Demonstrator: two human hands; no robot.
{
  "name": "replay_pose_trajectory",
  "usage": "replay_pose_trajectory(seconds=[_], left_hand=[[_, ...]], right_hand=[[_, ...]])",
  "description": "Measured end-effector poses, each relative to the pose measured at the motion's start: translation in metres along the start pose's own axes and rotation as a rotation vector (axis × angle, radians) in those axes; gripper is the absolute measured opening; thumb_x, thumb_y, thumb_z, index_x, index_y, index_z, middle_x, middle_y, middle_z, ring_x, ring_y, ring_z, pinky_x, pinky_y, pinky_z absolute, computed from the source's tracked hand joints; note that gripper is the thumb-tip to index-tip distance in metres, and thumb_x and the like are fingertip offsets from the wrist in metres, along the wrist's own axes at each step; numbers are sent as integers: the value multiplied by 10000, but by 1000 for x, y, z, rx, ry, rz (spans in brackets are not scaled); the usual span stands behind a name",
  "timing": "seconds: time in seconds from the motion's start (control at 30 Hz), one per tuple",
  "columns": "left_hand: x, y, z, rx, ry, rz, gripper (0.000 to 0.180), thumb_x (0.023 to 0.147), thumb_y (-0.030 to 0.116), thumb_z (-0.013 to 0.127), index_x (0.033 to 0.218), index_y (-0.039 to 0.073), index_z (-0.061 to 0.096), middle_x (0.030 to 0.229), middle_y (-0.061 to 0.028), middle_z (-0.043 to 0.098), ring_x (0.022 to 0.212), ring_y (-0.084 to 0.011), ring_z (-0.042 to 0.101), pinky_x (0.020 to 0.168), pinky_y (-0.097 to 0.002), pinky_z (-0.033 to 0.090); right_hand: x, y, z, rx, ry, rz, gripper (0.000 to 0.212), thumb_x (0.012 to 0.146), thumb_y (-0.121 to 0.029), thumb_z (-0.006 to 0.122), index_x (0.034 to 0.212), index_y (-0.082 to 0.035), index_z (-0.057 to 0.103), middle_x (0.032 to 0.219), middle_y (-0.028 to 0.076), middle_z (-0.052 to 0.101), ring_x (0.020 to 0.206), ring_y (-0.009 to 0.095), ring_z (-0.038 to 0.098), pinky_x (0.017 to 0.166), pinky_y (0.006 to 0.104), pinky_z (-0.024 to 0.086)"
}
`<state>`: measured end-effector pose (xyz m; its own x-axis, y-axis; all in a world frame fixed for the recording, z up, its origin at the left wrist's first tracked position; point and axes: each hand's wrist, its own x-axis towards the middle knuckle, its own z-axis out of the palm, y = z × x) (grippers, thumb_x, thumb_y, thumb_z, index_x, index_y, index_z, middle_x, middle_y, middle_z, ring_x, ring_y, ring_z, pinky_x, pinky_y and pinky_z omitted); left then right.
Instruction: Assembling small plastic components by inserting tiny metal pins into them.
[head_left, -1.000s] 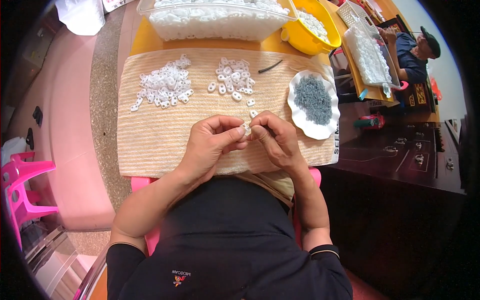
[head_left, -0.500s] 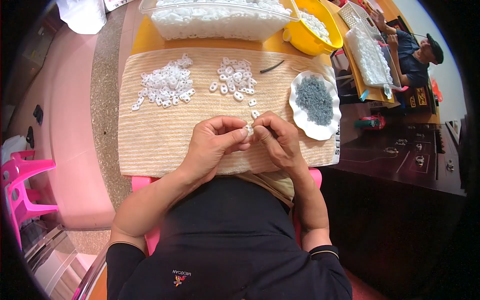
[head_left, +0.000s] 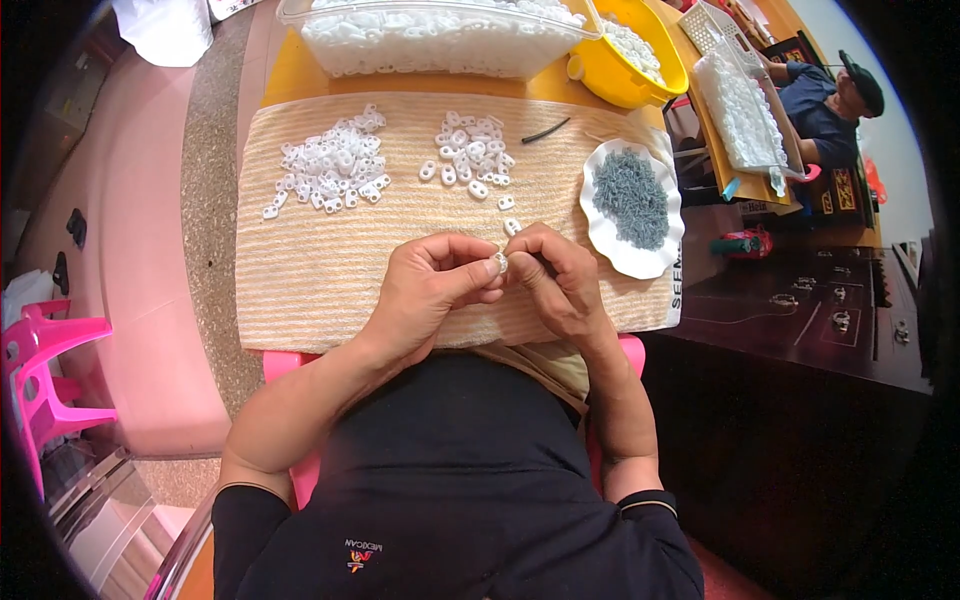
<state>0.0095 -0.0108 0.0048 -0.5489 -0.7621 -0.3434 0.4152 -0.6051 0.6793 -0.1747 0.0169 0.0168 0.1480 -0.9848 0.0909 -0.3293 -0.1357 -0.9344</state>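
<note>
Between the thumb and fingers of my left hand (head_left: pixel 432 285) is a small white plastic piece (head_left: pixel 500 262), mostly covered by the fingertips. My right hand (head_left: pixel 556 285) is closed in a pinch right against that piece; whatever its fingertips hold is hidden. Just beyond my right fingers lie a white two-hole plastic piece (head_left: pixel 512 227) and a smaller white two-hole piece (head_left: pixel 506 202). Farther off on the striped towel (head_left: pixel 310 280) are a pile of small white pieces (head_left: pixel 335 165) at left and a pile of oval two-hole pieces (head_left: pixel 470 150) in the middle.
A scalloped white plate (head_left: pixel 640 265) of small grey pieces (head_left: pixel 630 200) sits at right. Behind the towel stand a clear bin (head_left: pixel 430 45) of white pieces and a yellow basin (head_left: pixel 610 75). A thin dark rod (head_left: pixel 545 131) lies nearby. Another person (head_left: pixel 825 105) sits at far right.
My hands stay in nearly the same place, with the white piece shifted slightly between the fingertips. The other person's raised hand has gone down behind the bin at far right.
</note>
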Motion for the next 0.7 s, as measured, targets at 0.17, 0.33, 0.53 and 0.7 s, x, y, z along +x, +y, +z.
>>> replay_pose_trajectory(seconds=[0.17, 0.33, 0.53, 0.7], left_hand=[[-1, 0, 0, -19, 5, 7, 142, 871, 56, 660, 1001, 3, 635, 880, -75, 669, 778, -134, 651, 717, -277, 572], [-1, 0, 1, -15, 1, -1, 151, 870, 56, 662, 1006, -1, 632, 889, -78, 669, 784, -135, 652, 730, -276, 576], [-1, 0, 1, -14, 0, 1, 148, 872, 54, 660, 1006, -4, 632, 900, -80, 670, 791, -136, 653, 738, -275, 577], [0, -2, 0, -12, -3, 11, 146, 876, 51, 656, 1008, -4, 630, 901, -84, 671, 794, -141, 653, 744, -277, 572]], right_hand=[[-2, -1, 1, 169, 64, 91, 45, 902, -14, 583, 881, 26, 578, 790, 70, 562, 703, 123, 584, 632, 248, 466], [0, 1, 0, 51, 12, 3, 36, 897, -4, 585, 880, 27, 580, 792, 76, 565, 696, 124, 584, 622, 245, 463], [-1, 3, 0, 50, 19, 10, 27, 886, 0, 593, 880, 24, 583, 780, 77, 567, 688, 133, 569, 612, 253, 449], [-2, 6, -1, 32, 19, 14, 29, 884, -5, 597, 881, 22, 584, 776, 82, 566, 690, 139, 566, 617, 257, 445]])
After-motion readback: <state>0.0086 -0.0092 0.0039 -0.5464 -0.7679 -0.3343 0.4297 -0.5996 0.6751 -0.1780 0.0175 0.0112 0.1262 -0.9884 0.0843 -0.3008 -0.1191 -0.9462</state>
